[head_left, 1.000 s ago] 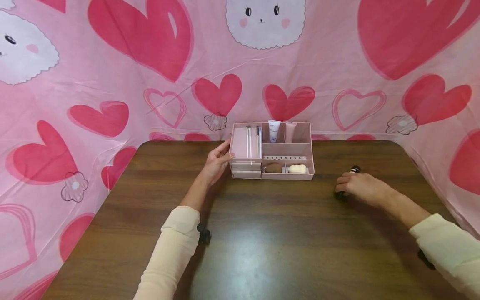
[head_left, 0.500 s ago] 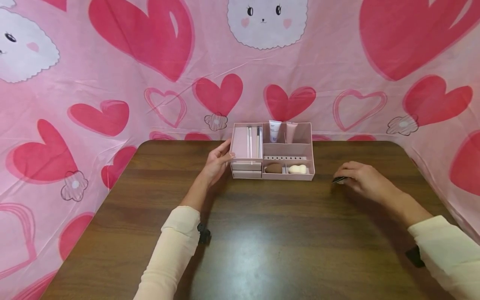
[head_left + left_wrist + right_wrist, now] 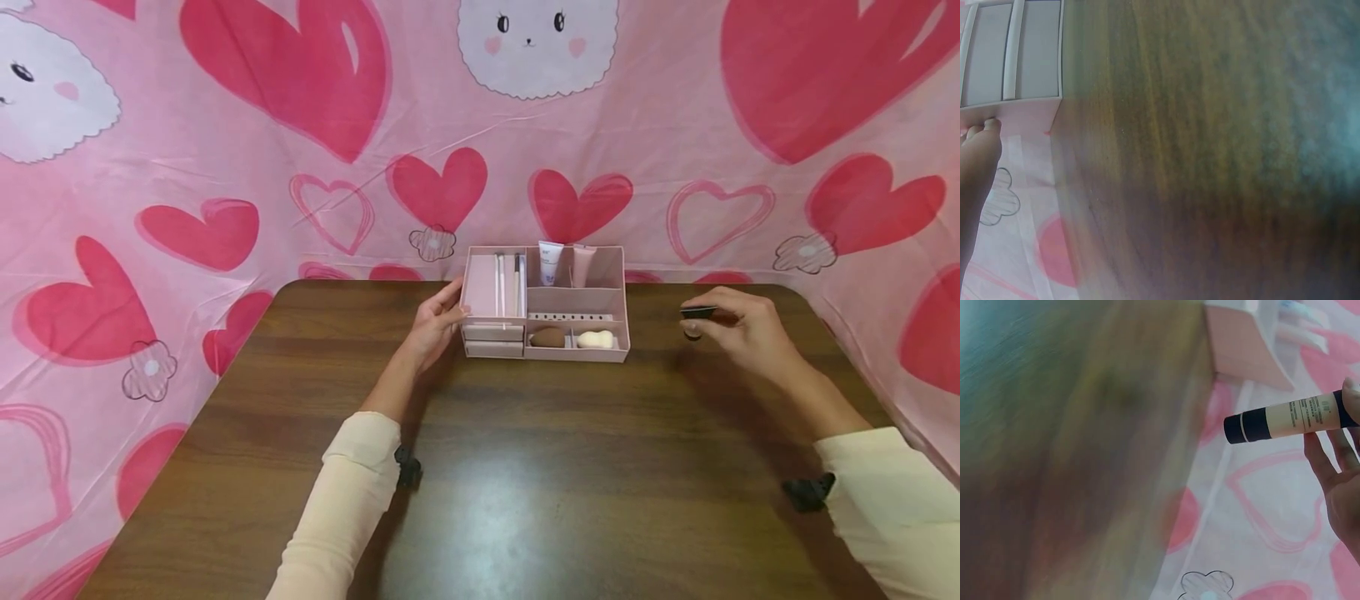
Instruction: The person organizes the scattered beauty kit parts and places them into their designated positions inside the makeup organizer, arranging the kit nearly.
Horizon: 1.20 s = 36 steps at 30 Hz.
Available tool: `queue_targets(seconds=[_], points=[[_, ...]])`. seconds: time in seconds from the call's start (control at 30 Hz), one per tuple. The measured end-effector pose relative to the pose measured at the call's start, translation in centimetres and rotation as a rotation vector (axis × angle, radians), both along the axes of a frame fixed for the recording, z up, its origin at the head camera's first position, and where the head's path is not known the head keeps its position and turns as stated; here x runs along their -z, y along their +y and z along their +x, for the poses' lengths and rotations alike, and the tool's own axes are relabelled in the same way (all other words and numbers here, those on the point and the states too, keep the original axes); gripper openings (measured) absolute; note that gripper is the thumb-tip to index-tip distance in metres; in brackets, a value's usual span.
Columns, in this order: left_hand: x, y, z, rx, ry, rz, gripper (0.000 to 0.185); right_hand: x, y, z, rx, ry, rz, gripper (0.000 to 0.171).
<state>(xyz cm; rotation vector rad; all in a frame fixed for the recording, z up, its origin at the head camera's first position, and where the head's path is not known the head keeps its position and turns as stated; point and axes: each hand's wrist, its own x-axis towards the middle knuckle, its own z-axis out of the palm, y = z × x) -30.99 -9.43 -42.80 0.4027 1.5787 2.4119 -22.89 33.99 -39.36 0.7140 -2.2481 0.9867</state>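
My right hand (image 3: 750, 329) pinches a cosmetic tube (image 3: 1300, 417) by its dark flat end, above the right side of the table. The tube is beige with small print and has a black cap (image 3: 1247, 427) pointing downward. My left hand (image 3: 437, 325) rests against the left side of a pink desktop organizer (image 3: 576, 298), fingers fairly straight along its wall and thumb near the front edge. In the left wrist view, fingertips (image 3: 992, 124) touch the organizer's side wall (image 3: 1029, 112) beside the drawers.
The organizer's sections hold slim brushes (image 3: 499, 283), a white tube (image 3: 550, 263), a pink tube (image 3: 582, 267), a brown sponge (image 3: 547, 337) and a cream sponge (image 3: 596, 338). Two drawers (image 3: 492, 340) sit at its left front. A heart-print cloth (image 3: 240, 125) hangs behind the brown table (image 3: 570, 467).
My right hand has lifted the tube off the table and turned it upright, cap down. The left hand stays at the organizer's side.
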Motion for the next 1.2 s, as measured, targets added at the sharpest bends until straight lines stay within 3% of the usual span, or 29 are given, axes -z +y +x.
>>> queue_targets(seconds=[0.2, 0.47, 0.63, 0.77, 1.2], points=[[0.0, -0.1, 0.0, -0.005, 0.007, 0.004, 0.067, -1.7, -1.0, -0.4, 0.064, -0.089, -0.126, 0.032], [0.1, 0.0, -0.1, -0.008, 0.001, 0.008, 0.066, -3.4, -2.2, -2.0, 0.153, -0.15, -0.164, 0.026], [0.1, 0.0, -0.1, -0.002, 0.013, -0.001, 0.067, -3.9, -2.9, -3.3, 0.132, -0.184, -0.295, 0.025], [0.0, 0.0, 0.0, 0.0, 0.015, -0.006, 0.066, -4.4, -3.4, -4.3, 0.099, -0.19, -0.39, 0.039], [0.0, 0.1, 0.1, 0.001, 0.006, 0.006, 0.066, -5.7, -5.7, -7.6, 0.025, -0.194, -0.513, 0.041]])
